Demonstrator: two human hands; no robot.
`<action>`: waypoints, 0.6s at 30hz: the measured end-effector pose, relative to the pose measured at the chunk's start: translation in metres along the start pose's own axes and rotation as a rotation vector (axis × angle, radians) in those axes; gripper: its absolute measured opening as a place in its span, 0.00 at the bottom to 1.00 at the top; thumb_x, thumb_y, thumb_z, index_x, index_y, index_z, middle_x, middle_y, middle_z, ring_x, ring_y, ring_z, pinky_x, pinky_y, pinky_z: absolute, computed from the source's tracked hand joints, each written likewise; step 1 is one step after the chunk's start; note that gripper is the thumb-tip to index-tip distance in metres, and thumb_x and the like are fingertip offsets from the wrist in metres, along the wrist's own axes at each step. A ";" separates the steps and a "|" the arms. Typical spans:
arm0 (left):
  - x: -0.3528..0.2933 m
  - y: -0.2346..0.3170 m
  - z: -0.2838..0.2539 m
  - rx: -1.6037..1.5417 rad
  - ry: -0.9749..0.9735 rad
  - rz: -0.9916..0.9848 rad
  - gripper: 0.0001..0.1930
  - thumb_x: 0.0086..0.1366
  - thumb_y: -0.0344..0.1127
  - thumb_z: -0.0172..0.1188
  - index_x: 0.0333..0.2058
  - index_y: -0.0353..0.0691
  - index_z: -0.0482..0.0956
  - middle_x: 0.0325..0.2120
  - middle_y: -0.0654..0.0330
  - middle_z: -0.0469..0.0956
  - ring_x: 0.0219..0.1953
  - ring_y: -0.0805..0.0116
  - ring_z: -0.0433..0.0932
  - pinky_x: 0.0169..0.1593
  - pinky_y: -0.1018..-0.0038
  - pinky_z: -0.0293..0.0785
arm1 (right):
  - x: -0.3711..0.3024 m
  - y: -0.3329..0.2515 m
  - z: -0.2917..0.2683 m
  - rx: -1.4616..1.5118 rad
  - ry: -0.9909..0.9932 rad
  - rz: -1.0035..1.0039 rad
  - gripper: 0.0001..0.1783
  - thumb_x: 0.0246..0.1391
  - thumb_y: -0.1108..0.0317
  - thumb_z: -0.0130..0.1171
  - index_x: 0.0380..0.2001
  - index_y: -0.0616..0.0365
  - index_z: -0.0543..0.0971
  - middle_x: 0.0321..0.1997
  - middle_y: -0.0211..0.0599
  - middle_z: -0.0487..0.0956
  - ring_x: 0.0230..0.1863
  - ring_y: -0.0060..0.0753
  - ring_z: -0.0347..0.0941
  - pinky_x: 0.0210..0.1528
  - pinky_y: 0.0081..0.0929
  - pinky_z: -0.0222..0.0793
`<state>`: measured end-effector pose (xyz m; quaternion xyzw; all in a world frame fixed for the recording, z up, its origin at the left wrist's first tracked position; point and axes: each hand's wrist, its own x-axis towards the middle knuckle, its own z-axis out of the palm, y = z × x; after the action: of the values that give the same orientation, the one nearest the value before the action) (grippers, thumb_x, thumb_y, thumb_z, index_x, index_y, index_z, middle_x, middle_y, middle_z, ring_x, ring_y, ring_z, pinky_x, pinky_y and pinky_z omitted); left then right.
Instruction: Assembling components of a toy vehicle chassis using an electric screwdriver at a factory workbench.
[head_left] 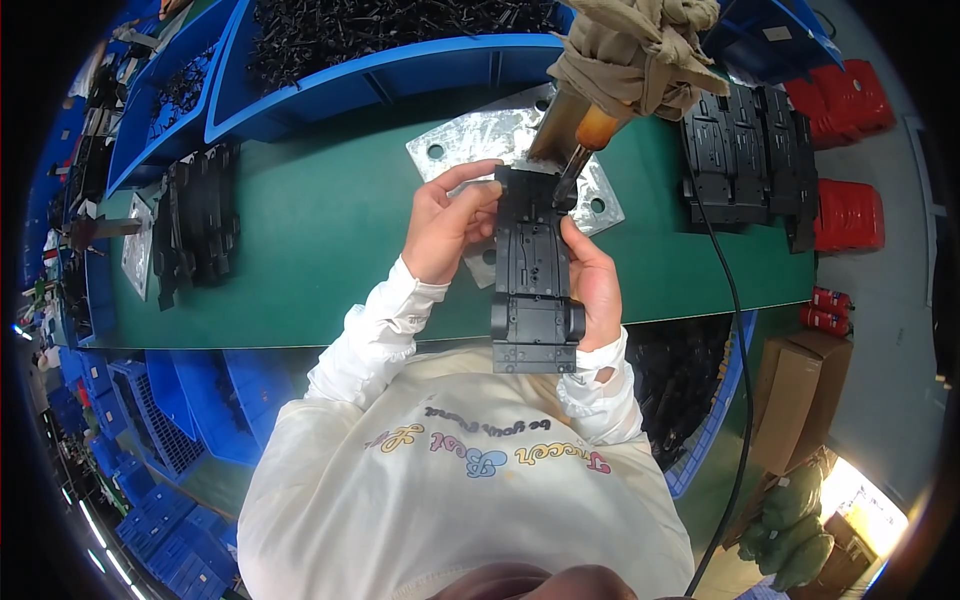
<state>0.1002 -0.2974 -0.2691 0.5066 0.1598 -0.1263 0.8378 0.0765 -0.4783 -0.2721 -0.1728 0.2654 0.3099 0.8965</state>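
Here, black chassis (534,270) between both hands.

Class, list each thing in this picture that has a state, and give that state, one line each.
black plastic chassis: held up over the table edge
left hand: gripping the chassis side
right hand: gripping the chassis side
hanging tool: tip touching the chassis top
blue bin: full of black parts

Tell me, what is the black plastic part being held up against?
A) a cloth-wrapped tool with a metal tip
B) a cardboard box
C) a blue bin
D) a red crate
A: both hands, left hand and right hand, hold the black part with its top end at the tip of the cloth-wrapped tool.
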 end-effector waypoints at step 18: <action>0.000 -0.002 -0.001 -0.020 0.002 -0.007 0.21 0.62 0.32 0.60 0.53 0.32 0.73 0.25 0.63 0.76 0.23 0.78 0.70 0.29 0.85 0.66 | 0.002 0.001 -0.004 0.005 -0.002 0.007 0.21 0.67 0.56 0.48 0.50 0.63 0.74 0.44 0.45 0.82 0.41 0.39 0.81 0.45 0.36 0.78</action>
<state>0.0999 -0.2972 -0.2710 0.4979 0.1636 -0.1271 0.8422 0.0760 -0.4787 -0.2771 -0.1693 0.2661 0.3125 0.8960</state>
